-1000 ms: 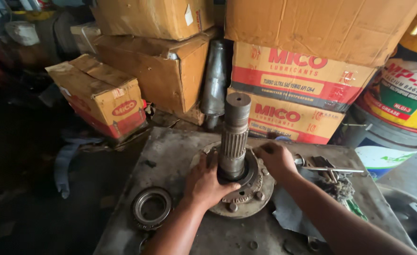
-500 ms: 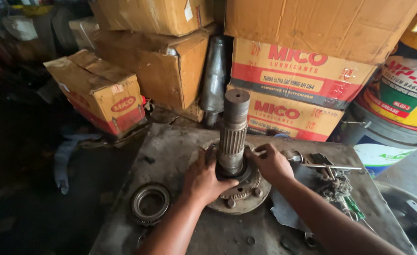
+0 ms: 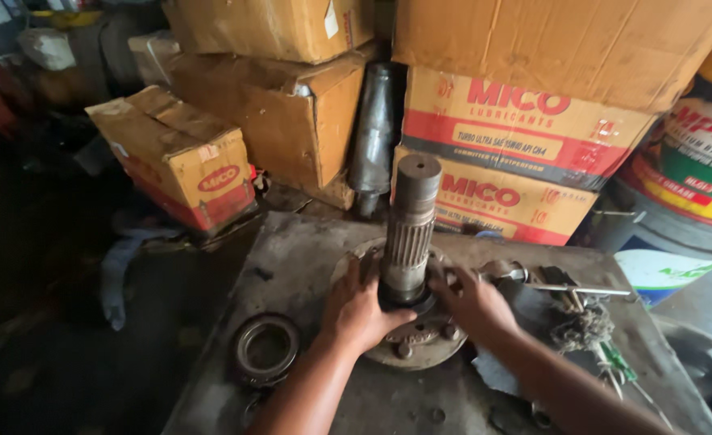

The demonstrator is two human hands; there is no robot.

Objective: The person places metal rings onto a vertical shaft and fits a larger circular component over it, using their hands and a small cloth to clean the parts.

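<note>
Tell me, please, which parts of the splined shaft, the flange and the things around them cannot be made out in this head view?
- Foot of the splined shaft: hidden by the left hand and right hand around it.
- Flange: its upper face is mostly under both hands.
- Tools at the right: tangled, too small to tell apart.
- Bearing ring: dim, its detail unclear.
- Pail: cut off by the right edge.

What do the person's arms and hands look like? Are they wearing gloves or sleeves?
No gloves and no sleeves in view. The left hand and right hand are both bare, and so are the forearms, right to the bottom edge of the picture. I see no watch, ring or bracelet. The fingers look smudged with dark grime.
</note>
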